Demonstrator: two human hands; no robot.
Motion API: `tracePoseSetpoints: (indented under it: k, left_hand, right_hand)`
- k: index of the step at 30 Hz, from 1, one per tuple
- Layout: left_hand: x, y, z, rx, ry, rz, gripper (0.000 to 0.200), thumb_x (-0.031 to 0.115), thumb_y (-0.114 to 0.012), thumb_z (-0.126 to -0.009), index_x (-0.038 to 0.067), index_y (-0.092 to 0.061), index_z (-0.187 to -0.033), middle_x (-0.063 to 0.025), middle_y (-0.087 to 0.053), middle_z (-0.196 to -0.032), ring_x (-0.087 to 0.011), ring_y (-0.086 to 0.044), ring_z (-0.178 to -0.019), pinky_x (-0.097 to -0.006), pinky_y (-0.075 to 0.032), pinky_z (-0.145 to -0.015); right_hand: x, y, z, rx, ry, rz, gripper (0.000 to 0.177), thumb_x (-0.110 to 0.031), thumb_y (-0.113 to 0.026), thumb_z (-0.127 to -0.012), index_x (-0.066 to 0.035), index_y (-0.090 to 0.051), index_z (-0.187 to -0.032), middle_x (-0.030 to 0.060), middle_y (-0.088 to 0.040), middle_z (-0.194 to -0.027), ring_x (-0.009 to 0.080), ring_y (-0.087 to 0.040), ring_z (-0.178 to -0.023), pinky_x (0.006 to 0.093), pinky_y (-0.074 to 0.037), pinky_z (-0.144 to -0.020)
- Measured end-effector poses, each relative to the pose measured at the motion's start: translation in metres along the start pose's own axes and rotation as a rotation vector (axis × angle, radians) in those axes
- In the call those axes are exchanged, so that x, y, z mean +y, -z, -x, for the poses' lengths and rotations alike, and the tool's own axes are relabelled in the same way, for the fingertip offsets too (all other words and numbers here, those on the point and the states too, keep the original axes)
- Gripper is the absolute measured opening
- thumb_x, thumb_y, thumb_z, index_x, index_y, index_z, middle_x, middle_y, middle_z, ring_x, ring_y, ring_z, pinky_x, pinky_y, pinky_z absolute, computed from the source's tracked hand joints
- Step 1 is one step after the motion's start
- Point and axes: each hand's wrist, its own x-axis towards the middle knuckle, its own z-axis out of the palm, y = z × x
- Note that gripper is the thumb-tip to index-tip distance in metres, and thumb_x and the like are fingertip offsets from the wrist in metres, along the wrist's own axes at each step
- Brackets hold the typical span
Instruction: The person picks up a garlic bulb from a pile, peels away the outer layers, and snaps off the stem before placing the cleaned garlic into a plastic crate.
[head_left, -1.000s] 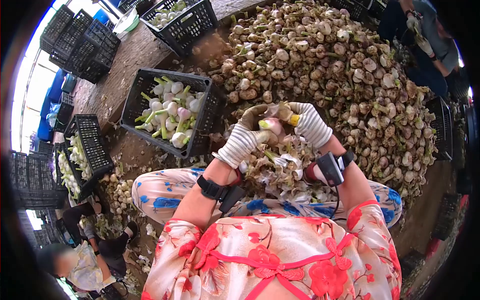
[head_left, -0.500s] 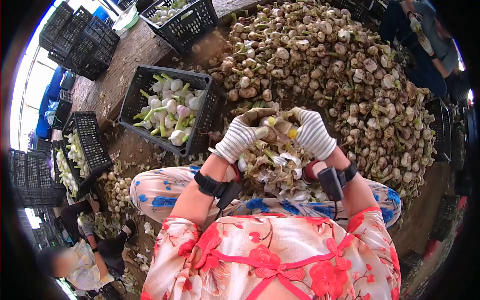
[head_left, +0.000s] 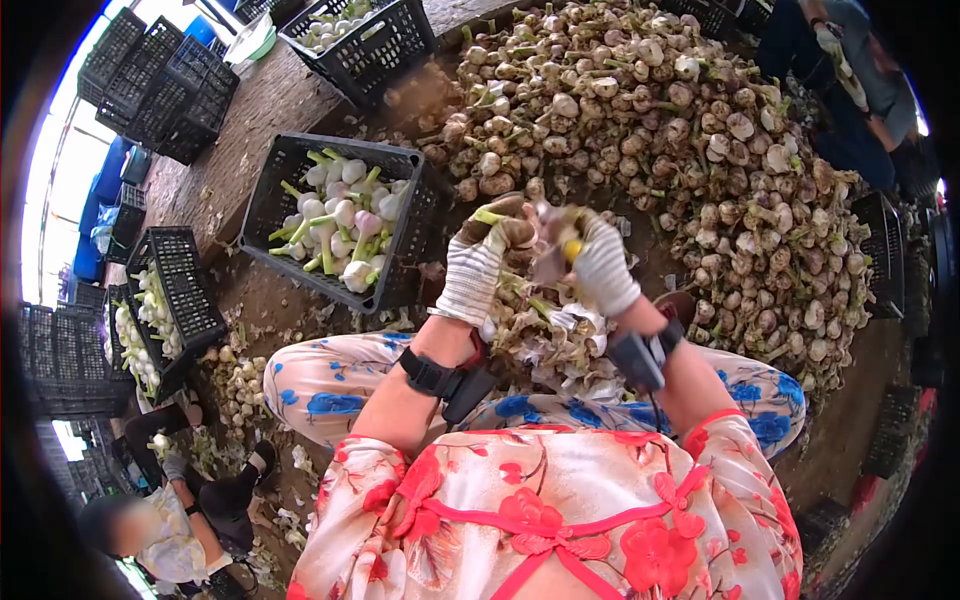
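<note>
My left hand (head_left: pixel 478 262), in a striped white glove with soiled fingers, is closed around a garlic bulb whose green stem (head_left: pixel 487 215) sticks out at the left. My right hand (head_left: pixel 603 262), gloved alike and blurred by motion, is closed close beside it. A small yellow thing (head_left: pixel 572 250) shows at its fingers; I cannot tell what it is. Brownish garlic skin (head_left: pixel 549 262) hangs between the hands. Below them, a heap of loose peelings (head_left: pixel 550 335) lies between my legs.
A large pile of unpeeled garlic (head_left: pixel 640 110) rises ahead and to the right. At the left stands a black crate (head_left: pixel 258 215) holding cleaned white bulbs. Stacked crates (head_left: pixel 160 85) stand farther off. Co-workers sit at the lower left (head_left: pixel 170 530) and upper right (head_left: pixel 850 100).
My right hand has turned and shifted slightly left and is now blurred. My left hand has rotated more upright, and the garlic's stem now points left.
</note>
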Motion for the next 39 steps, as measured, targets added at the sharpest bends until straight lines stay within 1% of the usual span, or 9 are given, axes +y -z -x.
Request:
tracePoseSetpoints:
  k: [2,8,10,14,15,20,29,35,39]
  left_hand:
    - [0.002,-0.001,-0.005,0.039,-0.004,-0.011,0.036,0.013,-0.060,-0.083,-0.003,-0.051,-0.113,-0.0071,-0.062,-0.096,-0.0121,-0.058,-0.085,-0.0243,-0.048,-0.077]
    - [-0.013,-0.003,-0.007,0.040,0.029,0.014,0.035,0.020,-0.055,-0.087,-0.002,-0.052,-0.113,-0.0073,-0.061,-0.095,-0.0124,-0.058,-0.084,-0.0241,-0.047,-0.074]
    - [-0.013,-0.004,-0.006,0.084,0.115,0.087,0.034,0.019,-0.054,-0.086,-0.001,-0.052,-0.113,-0.0075,-0.061,-0.095,-0.0126,-0.057,-0.084,-0.0242,-0.046,-0.074]
    - [-0.003,-0.003,-0.002,-0.022,0.108,0.037,0.035,0.017,-0.055,-0.086,-0.004,-0.051,-0.113,-0.0084,-0.061,-0.093,-0.0146,-0.058,-0.081,-0.0247,-0.047,-0.074]
    - [-0.001,-0.009,0.001,0.051,0.113,0.150,0.035,0.016,-0.054,-0.086,-0.005,-0.050,-0.114,-0.0097,-0.061,-0.091,-0.0151,-0.059,-0.078,-0.0247,-0.047,-0.072]
    - [-0.010,0.007,-0.009,-0.099,0.113,0.166,0.034,0.016,-0.049,-0.088,-0.005,-0.048,-0.115,-0.0097,-0.061,-0.090,-0.0164,-0.058,-0.079,-0.0259,-0.046,-0.073]
    - [-0.016,0.005,-0.007,0.124,0.158,0.193,0.023,0.009,-0.054,-0.085,-0.005,-0.055,-0.104,-0.0081,-0.060,-0.086,-0.0153,-0.058,-0.078,-0.0261,-0.050,-0.071]
    - [-0.018,0.003,-0.011,0.183,0.098,0.167,0.021,0.009,-0.055,-0.084,-0.002,-0.057,-0.101,-0.0083,-0.061,-0.088,-0.0156,-0.058,-0.080,-0.0249,-0.049,-0.070]
    - [-0.020,-0.003,-0.012,0.151,0.108,0.084,0.019,0.008,-0.055,-0.084,-0.002,-0.057,-0.100,-0.0085,-0.061,-0.086,-0.0161,-0.058,-0.079,-0.0246,-0.049,-0.069]
  right_hand:
    - [0.017,0.023,-0.022,0.127,-0.110,0.564,0.017,-0.014,-0.054,-0.085,0.000,-0.058,-0.094,0.0031,-0.061,-0.078,0.0095,-0.053,-0.065,0.0256,-0.046,-0.056]
    - [-0.009,0.004,-0.003,-0.038,0.207,0.220,0.027,-0.025,-0.055,-0.086,0.001,-0.058,-0.092,0.0101,-0.061,-0.073,0.0145,-0.055,-0.060,0.0291,-0.045,-0.053]
    - [-0.011,0.002,-0.005,-0.012,0.197,1.016,0.028,-0.025,-0.060,-0.083,0.002,-0.058,-0.091,0.0088,-0.060,-0.069,0.0099,-0.051,-0.062,0.0286,-0.043,-0.056]
    - [0.002,0.007,-0.010,-0.032,0.141,0.582,0.023,-0.021,-0.060,-0.082,0.002,-0.058,-0.088,0.0162,-0.058,-0.068,0.0132,-0.048,-0.059,0.0298,-0.043,-0.055]
    - [0.009,0.011,-0.013,0.008,0.120,0.660,0.027,-0.024,-0.057,-0.082,0.002,-0.059,-0.087,0.0188,-0.059,-0.068,0.0290,-0.055,-0.056,0.0335,-0.044,-0.051]
    - [0.015,0.018,-0.012,-0.019,-0.137,0.192,0.040,-0.037,-0.057,-0.083,0.003,-0.060,-0.085,0.0115,-0.055,-0.063,0.0146,-0.047,-0.057,0.0303,-0.041,-0.054]
    - [0.043,0.021,-0.007,-0.171,-0.025,0.549,0.025,-0.017,-0.059,-0.077,0.002,-0.059,-0.093,0.0214,-0.061,-0.078,0.0301,-0.059,-0.068,0.0343,-0.047,-0.062]
    - [0.027,0.014,-0.001,-0.184,-0.301,0.276,0.044,-0.040,-0.058,-0.081,0.002,-0.060,-0.093,0.0052,-0.058,-0.068,0.0091,-0.048,-0.062,0.0275,-0.044,-0.059]
    - [0.018,0.007,0.000,-0.150,0.111,0.751,0.033,-0.028,-0.062,-0.081,0.002,-0.059,-0.095,0.0026,-0.059,-0.071,0.0076,-0.049,-0.062,0.0248,-0.043,-0.056]
